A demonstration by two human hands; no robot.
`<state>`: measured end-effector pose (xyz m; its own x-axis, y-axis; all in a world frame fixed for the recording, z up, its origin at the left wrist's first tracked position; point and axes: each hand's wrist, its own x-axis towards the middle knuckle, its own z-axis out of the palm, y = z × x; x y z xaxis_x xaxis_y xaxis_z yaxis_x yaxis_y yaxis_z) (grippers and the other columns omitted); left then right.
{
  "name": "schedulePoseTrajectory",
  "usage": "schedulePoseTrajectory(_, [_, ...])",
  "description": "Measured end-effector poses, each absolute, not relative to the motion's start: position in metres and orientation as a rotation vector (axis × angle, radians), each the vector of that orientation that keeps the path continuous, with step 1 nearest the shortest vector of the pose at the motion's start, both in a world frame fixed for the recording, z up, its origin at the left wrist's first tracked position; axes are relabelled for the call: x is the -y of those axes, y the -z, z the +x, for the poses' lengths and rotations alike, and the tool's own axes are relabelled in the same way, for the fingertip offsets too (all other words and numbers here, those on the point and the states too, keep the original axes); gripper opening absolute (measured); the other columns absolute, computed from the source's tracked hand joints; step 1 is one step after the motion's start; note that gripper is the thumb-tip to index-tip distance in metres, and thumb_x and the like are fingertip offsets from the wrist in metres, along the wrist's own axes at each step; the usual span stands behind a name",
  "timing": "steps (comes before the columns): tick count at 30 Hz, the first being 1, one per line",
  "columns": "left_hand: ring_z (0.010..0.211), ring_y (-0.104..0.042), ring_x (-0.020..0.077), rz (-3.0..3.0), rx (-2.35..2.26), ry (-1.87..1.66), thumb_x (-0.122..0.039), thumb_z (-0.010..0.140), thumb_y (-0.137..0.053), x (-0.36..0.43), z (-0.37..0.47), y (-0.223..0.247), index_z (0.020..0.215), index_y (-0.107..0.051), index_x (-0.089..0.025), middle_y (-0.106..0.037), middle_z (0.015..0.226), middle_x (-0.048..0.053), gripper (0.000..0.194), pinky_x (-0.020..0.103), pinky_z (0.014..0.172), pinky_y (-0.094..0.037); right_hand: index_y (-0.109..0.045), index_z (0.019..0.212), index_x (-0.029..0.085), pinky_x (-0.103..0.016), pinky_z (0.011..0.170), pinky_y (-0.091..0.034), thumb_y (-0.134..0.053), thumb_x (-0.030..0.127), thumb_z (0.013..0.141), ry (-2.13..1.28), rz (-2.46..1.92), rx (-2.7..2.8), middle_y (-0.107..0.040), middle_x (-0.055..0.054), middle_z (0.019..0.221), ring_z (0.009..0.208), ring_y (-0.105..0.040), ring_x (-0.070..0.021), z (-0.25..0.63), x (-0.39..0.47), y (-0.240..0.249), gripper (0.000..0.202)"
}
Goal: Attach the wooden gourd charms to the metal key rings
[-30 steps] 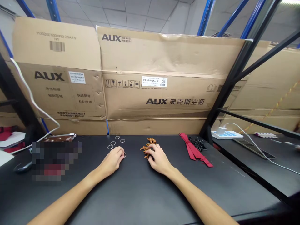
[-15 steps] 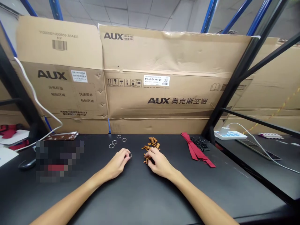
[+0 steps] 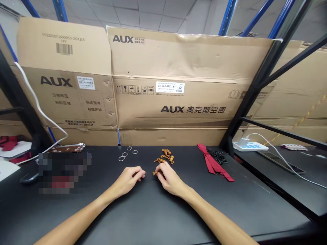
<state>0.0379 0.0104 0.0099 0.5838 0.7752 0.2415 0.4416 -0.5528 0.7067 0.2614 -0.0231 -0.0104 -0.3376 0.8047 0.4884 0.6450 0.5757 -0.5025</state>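
Note:
My left hand (image 3: pixel 130 178) is closed in a pinch on a metal ring, of which only a small glint shows at the fingertips. Facing it across a small gap, my right hand (image 3: pixel 168 177) pinches a brown gourd charm (image 3: pixel 154 173), mostly covered by the fingers. Just beyond the right hand lies a small pile of brown gourd charms (image 3: pixel 167 156) with cord loops. Several loose metal rings (image 3: pixel 135 152) rest on the black table, farther back and near the left hand.
Red ribbon strips (image 3: pixel 213 163) and a bunch of black cords (image 3: pixel 218 156) lie to the right. A blurred patch (image 3: pixel 63 175) covers items on the left, near a white cable (image 3: pixel 41 109). Cardboard panels (image 3: pixel 168 68) stand along the back, between black rack posts (image 3: pixel 251 92).
My right hand has lifted a gourd charm from the pile and drawn it slightly left and nearer. My left hand has shifted a little nearer and turned, so its ring is mostly hidden.

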Motion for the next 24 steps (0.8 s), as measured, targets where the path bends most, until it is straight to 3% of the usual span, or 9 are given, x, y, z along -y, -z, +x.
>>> schedulePoseTrajectory(4, [0.056,-0.054,0.0122,2.100,-0.954,-0.713,-0.044,0.092,-0.043,-0.004,0.043,-0.011,0.069,-0.060,-0.016,-0.059,0.062,-0.001,0.040,0.022,0.058,-0.042,-0.052,0.089,0.020,-0.026,0.062,-0.042,-0.041,0.028,0.094,-0.685,-1.121,1.929,-0.057,0.000,0.076,0.065,-0.051,-0.0133,0.252,0.026,0.012,0.014])
schedulePoseTrajectory(11, [0.054,-0.054,0.0124,1.984,-0.938,-0.662,-0.048,0.090,-0.044,-0.006,0.045,-0.004,0.071,-0.058,-0.016,-0.058,0.060,-0.001,0.040,0.022,0.055,-0.044,-0.051,0.091,0.020,-0.025,0.059,-0.043,-0.054,0.042,0.088,-1.074,-1.047,1.651,-0.057,0.001,0.078,0.065,-0.055,-0.0120,0.250,0.023,0.016,0.023])
schedulePoseTrajectory(17, [0.061,-0.058,0.0137,1.928,-0.914,-0.618,-0.047,0.088,-0.048,-0.009,0.043,-0.008,0.080,-0.060,-0.015,-0.061,0.070,0.000,0.035,0.024,0.061,-0.045,-0.037,0.097,0.024,-0.021,0.052,-0.041,-0.058,0.045,0.085,-1.132,-0.987,1.545,-0.056,0.006,0.071,0.058,-0.056,-0.0107,0.252,0.019,0.020,0.032])
schedulePoseTrajectory(24, [0.062,-0.054,0.0130,1.945,-0.905,-0.634,-0.045,0.086,-0.051,-0.008,0.042,-0.008,0.078,-0.061,-0.016,-0.059,0.068,-0.001,0.032,0.024,0.063,-0.043,-0.052,0.082,0.020,-0.025,0.062,-0.046,-0.059,0.045,0.084,-1.070,-1.002,1.619,-0.056,0.002,0.075,0.066,-0.055,-0.0113,0.252,0.020,0.017,0.026])
